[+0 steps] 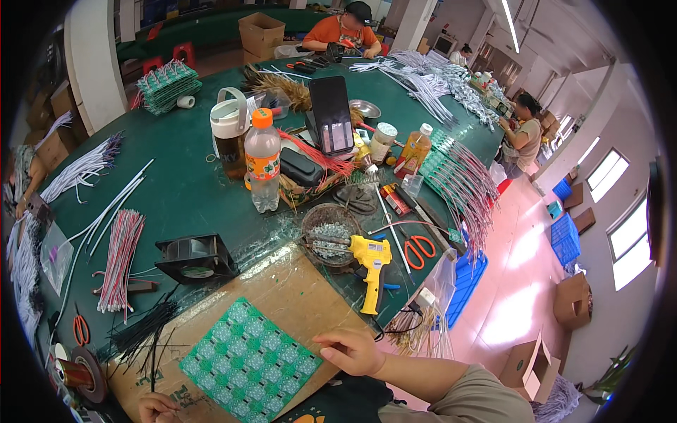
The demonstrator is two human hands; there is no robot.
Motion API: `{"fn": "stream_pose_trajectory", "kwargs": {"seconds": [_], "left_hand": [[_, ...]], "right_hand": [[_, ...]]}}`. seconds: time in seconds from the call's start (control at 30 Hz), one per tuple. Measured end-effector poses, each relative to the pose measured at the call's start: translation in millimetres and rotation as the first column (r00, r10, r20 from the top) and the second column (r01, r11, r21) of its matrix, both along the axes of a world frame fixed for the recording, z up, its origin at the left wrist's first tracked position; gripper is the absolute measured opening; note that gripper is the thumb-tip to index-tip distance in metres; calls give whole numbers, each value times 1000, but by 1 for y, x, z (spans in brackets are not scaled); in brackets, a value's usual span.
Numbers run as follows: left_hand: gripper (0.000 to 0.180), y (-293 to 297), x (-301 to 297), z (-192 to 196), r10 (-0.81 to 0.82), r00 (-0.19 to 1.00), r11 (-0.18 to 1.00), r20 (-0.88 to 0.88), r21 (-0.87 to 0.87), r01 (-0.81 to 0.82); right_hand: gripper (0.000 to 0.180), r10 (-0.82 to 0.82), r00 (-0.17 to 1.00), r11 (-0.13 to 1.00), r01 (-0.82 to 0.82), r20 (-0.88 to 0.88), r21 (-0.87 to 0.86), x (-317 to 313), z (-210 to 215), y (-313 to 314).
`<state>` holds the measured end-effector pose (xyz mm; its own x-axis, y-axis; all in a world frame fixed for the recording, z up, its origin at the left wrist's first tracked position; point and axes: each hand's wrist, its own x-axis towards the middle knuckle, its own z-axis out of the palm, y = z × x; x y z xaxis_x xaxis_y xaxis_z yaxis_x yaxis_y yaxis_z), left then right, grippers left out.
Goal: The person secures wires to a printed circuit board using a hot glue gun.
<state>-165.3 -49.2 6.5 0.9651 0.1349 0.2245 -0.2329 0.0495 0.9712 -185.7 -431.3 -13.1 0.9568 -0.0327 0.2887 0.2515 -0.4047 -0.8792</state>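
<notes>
Resting on the right edge of a green circuit panel (248, 361), the right hand (351, 350) is curling loosely, fingers bent, not gripping. Panel is lying flat on cardboard (296, 292). Left hand (156, 407) is sitting by its lower-left corner, grip unclear. Prob best pressing both edges evenly w/o flexing it.
</notes>
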Motion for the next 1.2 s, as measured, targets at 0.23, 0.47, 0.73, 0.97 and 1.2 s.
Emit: {"fn": "stream_pose_trajectory", "kwargs": {"seconds": [0.23, 0.47, 0.73, 0.97, 1.2], "left_hand": [[13, 15, -2, -8, -56, 998, 994, -27, -98, 54], [8, 4, 28, -4, 151, 983, 913, -108, 396, -96], [9, 0, 71, 9, 193, 968, 535, 161, 810, -241], [10, 9, 94, 3, 35, 990, 466, 139, 874, -139], [16, -6, 98, 3, -174, 985, 279, -12, 958, 61]], "right_hand": [[24, 26, 998, 1000, -27, -58, -14, 5, 2, 5], [22, -60, 994, 998, 59, -90, -22, -9, -18, -18], [28, 5, 1000, 996, -7, 18, 90, 2, -23, -6], [34, 9, 1000, 988, -9, 3, 152, -1, -24, -8], [35, 13, 1000, 990, -15, 14, 142, 0, -25, -7]]}}
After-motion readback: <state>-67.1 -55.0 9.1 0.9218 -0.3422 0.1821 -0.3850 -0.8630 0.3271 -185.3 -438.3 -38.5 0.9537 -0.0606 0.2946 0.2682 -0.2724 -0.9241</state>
